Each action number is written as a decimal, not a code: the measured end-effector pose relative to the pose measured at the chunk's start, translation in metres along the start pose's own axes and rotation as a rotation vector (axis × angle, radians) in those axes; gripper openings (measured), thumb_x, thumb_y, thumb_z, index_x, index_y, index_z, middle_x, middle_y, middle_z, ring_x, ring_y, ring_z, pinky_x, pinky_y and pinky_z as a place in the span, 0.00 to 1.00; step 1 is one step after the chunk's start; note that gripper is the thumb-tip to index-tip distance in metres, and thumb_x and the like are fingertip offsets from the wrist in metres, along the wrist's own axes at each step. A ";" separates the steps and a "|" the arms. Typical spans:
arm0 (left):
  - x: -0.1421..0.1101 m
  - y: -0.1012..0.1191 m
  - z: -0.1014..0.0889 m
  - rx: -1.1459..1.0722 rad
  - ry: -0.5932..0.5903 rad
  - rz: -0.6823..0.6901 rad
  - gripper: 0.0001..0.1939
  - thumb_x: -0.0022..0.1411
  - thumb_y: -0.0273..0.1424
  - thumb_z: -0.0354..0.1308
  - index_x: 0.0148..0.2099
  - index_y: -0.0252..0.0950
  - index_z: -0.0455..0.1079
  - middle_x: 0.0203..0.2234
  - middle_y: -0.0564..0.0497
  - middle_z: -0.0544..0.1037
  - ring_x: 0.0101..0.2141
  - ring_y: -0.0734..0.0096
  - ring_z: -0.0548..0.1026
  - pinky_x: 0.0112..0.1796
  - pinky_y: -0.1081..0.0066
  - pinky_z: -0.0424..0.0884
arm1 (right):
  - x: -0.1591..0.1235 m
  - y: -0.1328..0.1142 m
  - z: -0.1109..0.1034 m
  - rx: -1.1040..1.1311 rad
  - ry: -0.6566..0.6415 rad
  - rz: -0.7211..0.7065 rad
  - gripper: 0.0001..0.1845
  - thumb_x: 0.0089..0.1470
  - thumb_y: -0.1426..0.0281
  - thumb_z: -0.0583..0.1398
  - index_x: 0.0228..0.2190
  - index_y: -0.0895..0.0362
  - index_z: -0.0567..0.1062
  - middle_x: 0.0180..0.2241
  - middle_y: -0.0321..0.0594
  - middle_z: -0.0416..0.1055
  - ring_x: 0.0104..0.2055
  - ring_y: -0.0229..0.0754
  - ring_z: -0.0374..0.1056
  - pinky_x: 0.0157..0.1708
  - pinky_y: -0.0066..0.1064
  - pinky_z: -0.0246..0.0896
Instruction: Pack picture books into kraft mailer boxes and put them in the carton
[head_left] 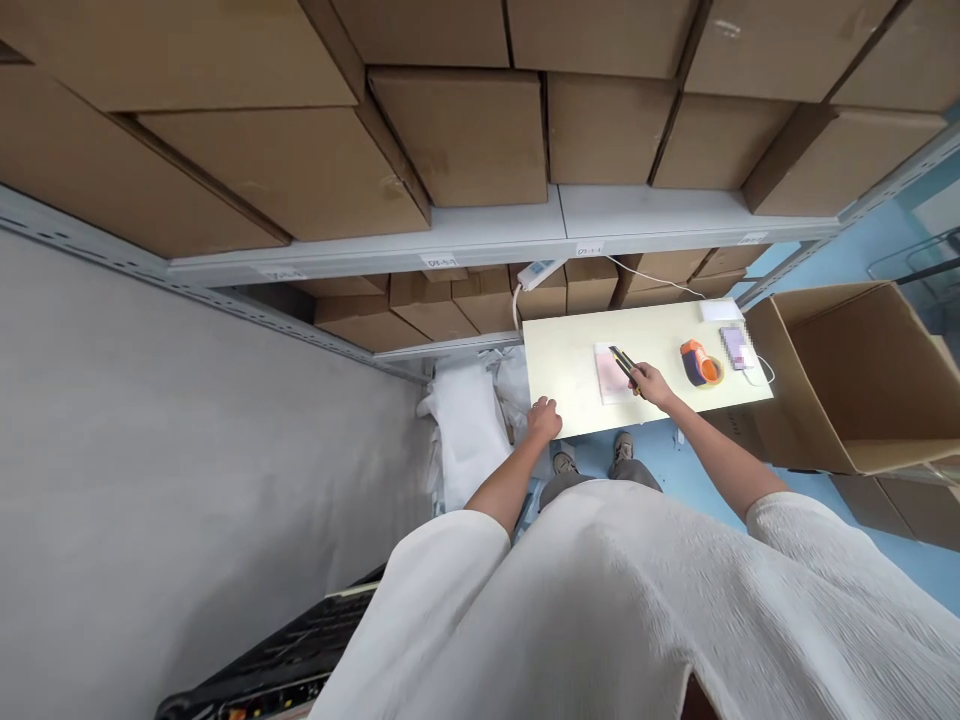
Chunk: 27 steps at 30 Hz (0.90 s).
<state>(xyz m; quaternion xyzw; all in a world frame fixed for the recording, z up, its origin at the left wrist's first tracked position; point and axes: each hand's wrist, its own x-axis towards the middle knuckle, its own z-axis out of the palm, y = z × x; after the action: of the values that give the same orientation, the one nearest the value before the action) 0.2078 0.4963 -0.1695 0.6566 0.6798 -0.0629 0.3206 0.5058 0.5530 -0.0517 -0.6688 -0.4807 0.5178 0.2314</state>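
My right hand point(651, 385) is closed around a black and yellow utility knife point(622, 363), whose tip lies over a pale pink flat packet point(609, 380) on the cream table point(577, 345). My left hand point(544, 417) rests at the table's near left corner with its fingers curled, and nothing shows in it. An orange tape dispenser point(701, 362) sits to the right of my right hand.
A phone point(736, 346) with a white cable and a white box point(720, 309) lie at the table's right end. An open cardboard box point(855, 375) stands on the right. Shelves stacked with cardboard boxes point(465, 135) rise behind. White packing sheets point(469, 430) lie left of the table.
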 end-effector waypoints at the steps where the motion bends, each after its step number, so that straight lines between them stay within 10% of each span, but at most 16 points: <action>1: 0.002 0.004 -0.002 0.008 0.010 -0.014 0.26 0.68 0.26 0.56 0.67 0.39 0.73 0.70 0.37 0.70 0.69 0.47 0.69 0.68 0.51 0.67 | 0.000 -0.001 -0.006 0.029 -0.005 -0.010 0.09 0.71 0.62 0.60 0.40 0.53 0.69 0.29 0.34 0.77 0.26 0.37 0.69 0.28 0.27 0.64; 14: 0.042 0.111 -0.016 -0.012 0.011 0.196 0.28 0.72 0.27 0.55 0.72 0.38 0.70 0.76 0.39 0.66 0.72 0.49 0.67 0.70 0.54 0.65 | 0.034 -0.036 -0.114 -0.006 0.139 -0.202 0.30 0.75 0.44 0.49 0.58 0.53 0.73 0.40 0.44 0.81 0.36 0.45 0.73 0.38 0.33 0.71; 27: 0.072 0.171 -0.004 0.040 -0.089 0.110 0.21 0.72 0.28 0.54 0.65 0.41 0.71 0.68 0.40 0.72 0.67 0.50 0.71 0.65 0.54 0.70 | 0.180 -0.159 -0.271 -0.709 0.432 -0.822 0.26 0.72 0.55 0.53 0.63 0.53 0.75 0.56 0.55 0.76 0.57 0.64 0.66 0.61 0.60 0.62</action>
<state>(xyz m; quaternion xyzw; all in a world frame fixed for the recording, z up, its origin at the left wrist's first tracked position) 0.3709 0.5819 -0.1458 0.6959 0.6264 -0.0879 0.3400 0.6903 0.8314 0.0886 -0.5543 -0.7866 0.0448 0.2682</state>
